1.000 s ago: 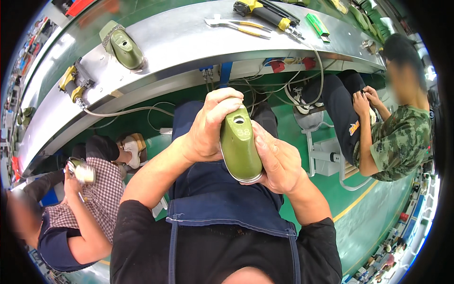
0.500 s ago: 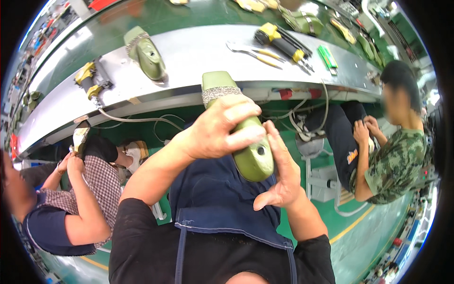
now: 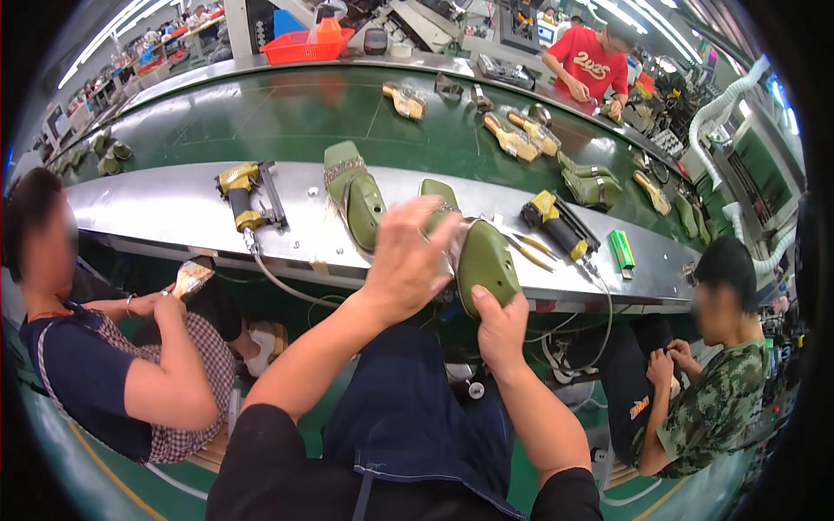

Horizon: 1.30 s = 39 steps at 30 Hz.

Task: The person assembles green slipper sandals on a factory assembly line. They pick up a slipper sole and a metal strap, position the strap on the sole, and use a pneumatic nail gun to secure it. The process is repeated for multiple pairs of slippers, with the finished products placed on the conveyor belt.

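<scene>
A green shoe on its last (image 3: 483, 253) lies tilted at the front edge of the steel bench (image 3: 156, 213). My right hand (image 3: 501, 326) grips its rounded lower end from below. My left hand (image 3: 408, 252) lies over its upper part with fingers spread, hiding the middle of the shoe. A second green shoe (image 3: 354, 193) rests on the bench just to the left, untouched.
A yellow air stapler (image 3: 244, 194) with its hose lies on the bench at left; a black-and-yellow tool (image 3: 556, 223), pliers and a green lighter (image 3: 621, 249) at right. Several shoes ride the green conveyor (image 3: 287, 117) behind. Seated people work at both sides.
The green shoe has gone from upright near my chest down onto the bench edge. My left hand moved from gripping it to lying over its top.
</scene>
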Motion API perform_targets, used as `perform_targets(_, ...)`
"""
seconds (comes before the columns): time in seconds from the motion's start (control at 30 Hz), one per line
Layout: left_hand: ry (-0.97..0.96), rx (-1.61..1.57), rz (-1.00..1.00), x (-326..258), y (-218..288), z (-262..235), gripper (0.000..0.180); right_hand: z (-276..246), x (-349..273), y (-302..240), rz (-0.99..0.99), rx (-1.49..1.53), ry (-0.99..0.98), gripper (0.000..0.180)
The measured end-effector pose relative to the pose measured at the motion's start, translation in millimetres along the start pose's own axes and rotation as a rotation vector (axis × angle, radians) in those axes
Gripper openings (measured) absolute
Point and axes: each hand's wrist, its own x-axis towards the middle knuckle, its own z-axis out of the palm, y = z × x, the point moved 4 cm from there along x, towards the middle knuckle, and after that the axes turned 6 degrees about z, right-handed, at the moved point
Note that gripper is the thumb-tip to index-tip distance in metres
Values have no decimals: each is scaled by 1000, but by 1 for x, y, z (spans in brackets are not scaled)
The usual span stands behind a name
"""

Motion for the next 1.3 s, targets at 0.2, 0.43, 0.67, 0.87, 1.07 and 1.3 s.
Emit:
perform_targets(0.2, 103, 49, -528, -49, -81, 19, 102, 34, 83, 52, -27, -541, -112, 87)
perform_targets(0.43, 62, -133, -558, -67, -135, 48, 88, 77, 142, 84, -168, -760, -204, 102)
perform_targets(0.67, 85, -158, -591, -55, -172, 57, 86, 84, 183, 86, -253, -991, -264, 119)
perform_targets(0.87, 290, -40, -419, -48, -138, 30, 65, 11, 158, 52, -523, -1317, -88, 84)
perform_targets(1.07, 68, 217, -393, -24, -110, 52, 70, -94, 162, 32, -530, -1431, 222, 71)
perform_targets(1.3, 144, 375, -689, 8, -126, 90, 58, -97, 163, 34, -437, -1477, 213, 57)
